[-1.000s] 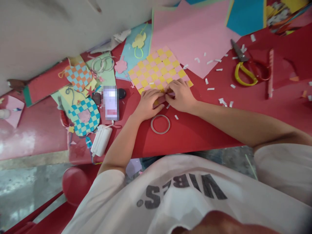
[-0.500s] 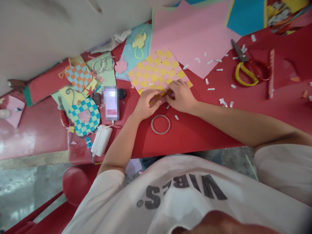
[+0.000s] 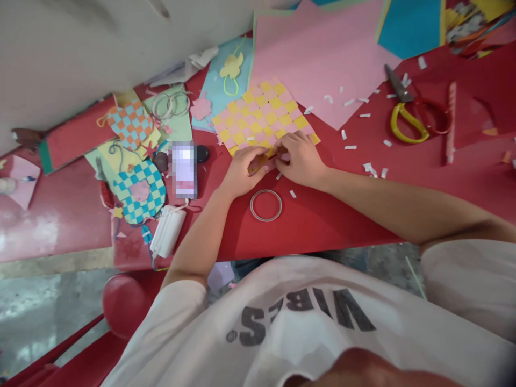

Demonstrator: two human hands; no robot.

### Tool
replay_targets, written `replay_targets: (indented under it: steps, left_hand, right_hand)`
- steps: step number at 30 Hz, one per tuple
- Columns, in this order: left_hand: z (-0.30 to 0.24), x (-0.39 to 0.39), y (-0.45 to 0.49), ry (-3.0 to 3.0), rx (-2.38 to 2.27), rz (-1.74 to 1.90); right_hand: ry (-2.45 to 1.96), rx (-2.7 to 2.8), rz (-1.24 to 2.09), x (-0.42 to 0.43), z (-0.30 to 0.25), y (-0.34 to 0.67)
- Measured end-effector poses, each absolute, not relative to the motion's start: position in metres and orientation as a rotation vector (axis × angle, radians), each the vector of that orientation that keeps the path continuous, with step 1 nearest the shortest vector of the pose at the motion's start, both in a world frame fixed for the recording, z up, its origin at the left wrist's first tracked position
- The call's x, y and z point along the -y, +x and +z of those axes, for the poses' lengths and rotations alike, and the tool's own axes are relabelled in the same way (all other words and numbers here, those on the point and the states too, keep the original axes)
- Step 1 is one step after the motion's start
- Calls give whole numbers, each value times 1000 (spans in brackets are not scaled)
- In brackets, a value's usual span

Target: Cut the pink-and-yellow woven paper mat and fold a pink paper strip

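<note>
Paper checkerboard [image 3: 262,115] in pink and yellow squares lies at the middle of the red table [image 3: 334,220], its near edge largely hidden by the two hands. Between them a brownish, shadowed band of paper shows; whether it is that edge bent up or a separate strip is hard to make out. The fingertips overlap there, and the underside of the paper is out of sight.

The left hand [image 3: 243,171] sits at the left part of the near edge, fingers bent over the paper and thumb a little apart, with some of the band visible in the gap; I cannot tell how firmly it presses. The right hand [image 3: 303,161] is curled more tightly, thumb and forefinger pinching the near edge, a small dark opening showing behind their tips.

On the near side, a silver ring [image 3: 266,220] lies flat, just apart from both hands. To the left, blocky blurring conceals the phone screen [image 3: 184,169], and a white box [image 3: 168,231] with a cable lies nearer. Far off, a pink sheet [image 3: 322,48] runs beneath other papers' view, its overlaps unclear. On the right, scissors [image 3: 407,98] lie beside a pink stick [image 3: 451,123]; the far right pile [image 3: 470,24] is cut off by the frame.
</note>
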State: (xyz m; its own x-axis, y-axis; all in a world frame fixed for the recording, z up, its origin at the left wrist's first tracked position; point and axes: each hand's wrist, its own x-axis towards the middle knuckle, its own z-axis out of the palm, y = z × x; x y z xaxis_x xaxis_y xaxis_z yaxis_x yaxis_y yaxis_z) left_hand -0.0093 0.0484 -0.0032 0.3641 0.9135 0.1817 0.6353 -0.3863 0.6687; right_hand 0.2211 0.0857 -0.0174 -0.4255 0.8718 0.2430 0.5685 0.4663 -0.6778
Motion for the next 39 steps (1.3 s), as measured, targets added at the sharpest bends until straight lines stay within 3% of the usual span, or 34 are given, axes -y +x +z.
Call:
replay_targets:
  steps: [39]
  left_hand:
    - [-5,-49,-10,2164,-1374,704]
  right_hand:
    - [-1188,2114,727,-87,-20,222]
